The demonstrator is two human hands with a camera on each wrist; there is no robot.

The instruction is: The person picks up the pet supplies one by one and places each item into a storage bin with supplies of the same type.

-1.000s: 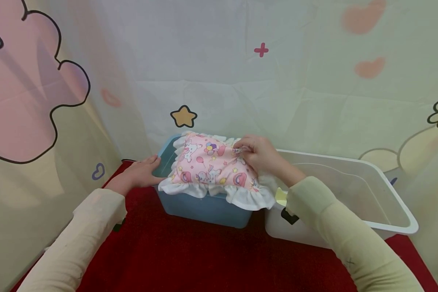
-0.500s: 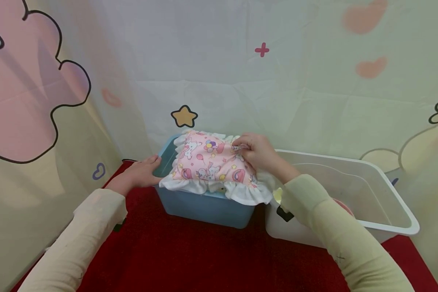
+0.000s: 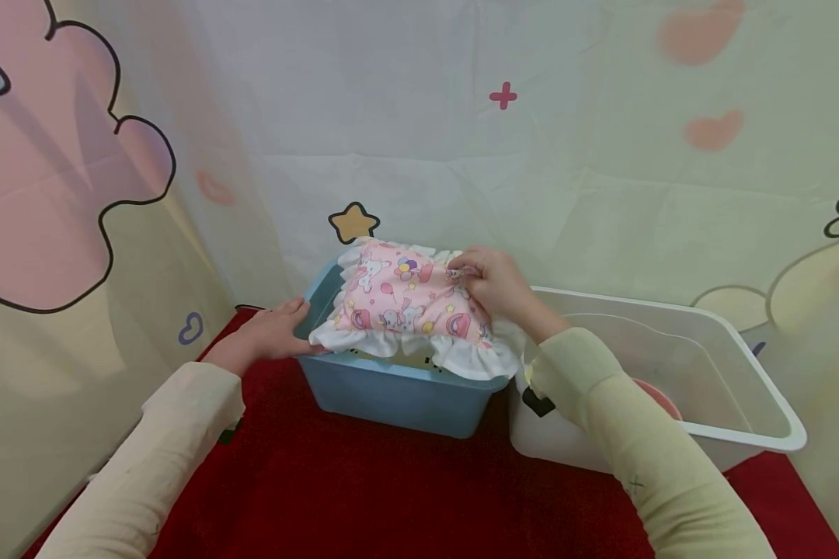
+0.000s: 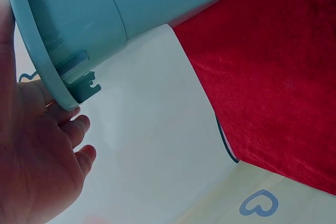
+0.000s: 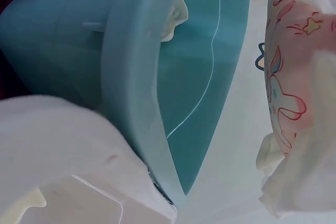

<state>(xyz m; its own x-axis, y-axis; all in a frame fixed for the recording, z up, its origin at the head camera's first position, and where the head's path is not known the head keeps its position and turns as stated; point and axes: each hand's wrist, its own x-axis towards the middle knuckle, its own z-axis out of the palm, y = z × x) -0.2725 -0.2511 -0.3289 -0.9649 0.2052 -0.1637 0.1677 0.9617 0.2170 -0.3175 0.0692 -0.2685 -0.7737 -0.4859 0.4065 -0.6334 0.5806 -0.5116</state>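
Observation:
My right hand [image 3: 498,289] pinches the right part of a small pink pillow [image 3: 409,299] with a white ruffled edge and printed cartoon figures. The pillow is over the blue bin [image 3: 391,400], and its front ruffle hangs near the bin's front rim. In the right wrist view, the pillow [image 5: 296,77] is above the opening of the bin [image 5: 131,51], with a gap between them. My left hand [image 3: 269,330] holds the bin's left rim; in the left wrist view, fingers of the hand [image 4: 39,156] curl at the rim [image 4: 39,51]. Pale yellow shows inside the bin, beneath the ruffle.
A larger white bin [image 3: 706,365] stands right of the blue one, with a pinkish-red rounded thing [image 3: 657,400] inside, partly behind the right sleeve. A red cloth [image 3: 391,497] covers the table. A printed curtain [image 3: 419,116] hangs close behind both bins.
My right hand has lifted the pillow slightly, so more of the blue bin's front rim and the yellow inside show. The left hand stays at the rim.

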